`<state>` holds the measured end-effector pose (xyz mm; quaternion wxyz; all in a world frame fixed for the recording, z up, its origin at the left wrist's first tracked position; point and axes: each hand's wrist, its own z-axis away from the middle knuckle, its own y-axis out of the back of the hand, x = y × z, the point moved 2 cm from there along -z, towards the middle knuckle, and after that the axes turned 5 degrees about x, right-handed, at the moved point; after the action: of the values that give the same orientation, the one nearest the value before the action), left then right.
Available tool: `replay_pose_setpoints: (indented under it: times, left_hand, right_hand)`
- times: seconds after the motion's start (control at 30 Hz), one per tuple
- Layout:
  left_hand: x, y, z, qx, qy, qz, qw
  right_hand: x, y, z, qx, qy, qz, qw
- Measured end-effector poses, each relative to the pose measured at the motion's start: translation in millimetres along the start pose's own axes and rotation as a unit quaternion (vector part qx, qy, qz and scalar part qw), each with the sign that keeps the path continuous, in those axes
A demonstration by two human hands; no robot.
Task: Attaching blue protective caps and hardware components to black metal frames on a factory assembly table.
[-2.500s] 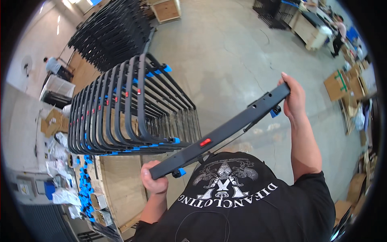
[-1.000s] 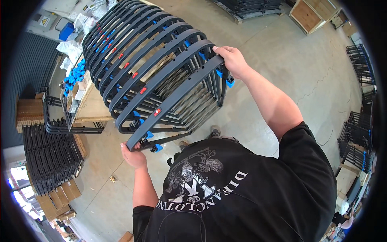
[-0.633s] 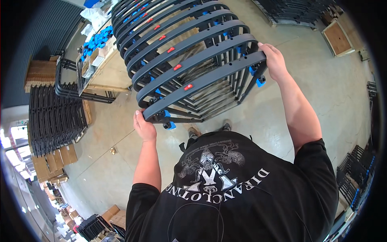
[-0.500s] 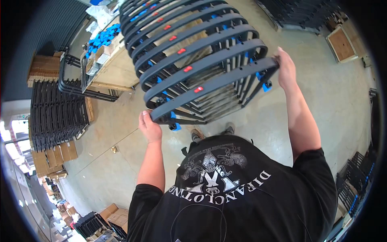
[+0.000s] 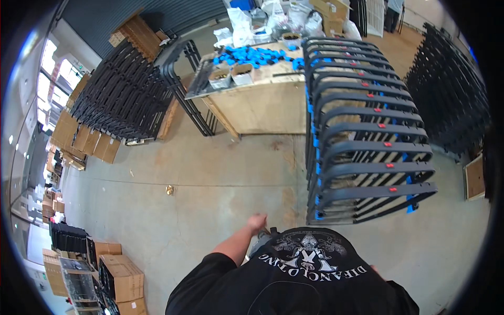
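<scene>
One left hand (image 5: 257, 222) is picked out, one bench (image 5: 268, 113) is spotted, two small white boxes (image 5: 242, 79) are tallied, one gold scrap (image 5: 169, 189) is noted, and at least eight black frames (image 5: 367, 168) are counted in the row!

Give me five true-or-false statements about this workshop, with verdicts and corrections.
1. A row of black frames stands on the picture's right. True.
2. The nearest frame bears a red piece. True.
3. The left hand grips the nearest frame. False: it is apart from the frames.
4. Loose blue pieces lie on the floor. False: they lie on the wooden table.
5. Cardboard boxes sit at the lower left. True.
</scene>
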<state>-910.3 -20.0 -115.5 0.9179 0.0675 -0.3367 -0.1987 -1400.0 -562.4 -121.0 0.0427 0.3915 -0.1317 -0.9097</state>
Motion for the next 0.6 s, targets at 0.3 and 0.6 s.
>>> replay_pose_setpoints:
  times: [0.3,0.6]
  left_hand:
    - [-112.5,267.0,-8.8,0.048,0.104,-0.373,0.921]
    - [-90.6,348.2,-98.8,0.069,0.055,-0.257,0.962]
  right_hand:
    - [-190.2,-181.3,-163.5,0.027,0.038,0.315,0.948]
    - [-412.2,-323.5,-318.7,0.029,-0.011,0.255,0.966]
